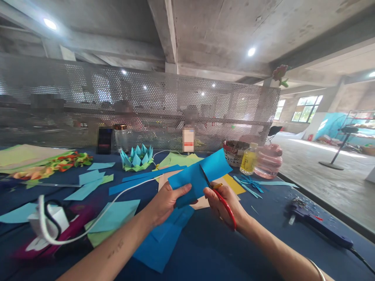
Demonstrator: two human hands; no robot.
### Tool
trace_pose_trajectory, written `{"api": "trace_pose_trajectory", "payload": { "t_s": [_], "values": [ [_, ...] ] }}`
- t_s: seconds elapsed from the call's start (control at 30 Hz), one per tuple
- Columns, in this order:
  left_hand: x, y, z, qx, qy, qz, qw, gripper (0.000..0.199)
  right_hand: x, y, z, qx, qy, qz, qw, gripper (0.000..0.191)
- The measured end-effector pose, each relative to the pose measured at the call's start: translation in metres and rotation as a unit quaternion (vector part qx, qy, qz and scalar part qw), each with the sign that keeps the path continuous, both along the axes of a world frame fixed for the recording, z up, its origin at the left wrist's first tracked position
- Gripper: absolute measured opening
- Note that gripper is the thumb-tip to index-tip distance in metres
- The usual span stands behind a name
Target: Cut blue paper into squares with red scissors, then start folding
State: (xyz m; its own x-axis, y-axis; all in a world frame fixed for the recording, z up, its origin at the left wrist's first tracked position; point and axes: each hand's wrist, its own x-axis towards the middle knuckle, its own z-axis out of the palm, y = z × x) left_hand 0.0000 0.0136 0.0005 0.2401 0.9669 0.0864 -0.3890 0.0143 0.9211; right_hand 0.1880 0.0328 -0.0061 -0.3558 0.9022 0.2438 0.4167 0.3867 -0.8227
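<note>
Bottles (268, 163) beyond scissors (227, 208), cable (84, 233) leftward

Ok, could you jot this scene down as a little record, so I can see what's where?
Left hand: holds a blue paper sheet
Right hand: holds red-handled scissors, blades at the sheet
Beneath the hands: more blue paper on a dark blue table
Beyond, to the left: a spiky folded-paper piece
Beyond, to the right: a yellow bottle beside a pink container
Far right: what looks like a glue gun
Background: perforated screen
</note>
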Motion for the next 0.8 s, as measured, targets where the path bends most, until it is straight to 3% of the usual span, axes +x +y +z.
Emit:
{"api": "trace_pose_trajectory", "payload": {
  "t_s": [0.2, 0.53, 0.8],
  "values": [
    [0.000, -0.001, 0.002, -0.012, 0.004, -0.001, 1.000, 0.029, -0.002, -0.002, 0.000, 0.005, 0.012, -0.010, 1.000, 0.051],
    [0.003, -0.002, 0.002, -0.029, -0.002, -0.010, 1.000, 0.026, 0.001, -0.008, 0.014, 0.093, -0.067, -0.018, 0.993, 0.057],
    [0.005, -0.003, -0.002, -0.031, -0.012, -0.026, 0.999, 0.029, 0.002, -0.006, 0.011, 0.048, -0.053, -0.016, 0.997, 0.057]
  ]
}}
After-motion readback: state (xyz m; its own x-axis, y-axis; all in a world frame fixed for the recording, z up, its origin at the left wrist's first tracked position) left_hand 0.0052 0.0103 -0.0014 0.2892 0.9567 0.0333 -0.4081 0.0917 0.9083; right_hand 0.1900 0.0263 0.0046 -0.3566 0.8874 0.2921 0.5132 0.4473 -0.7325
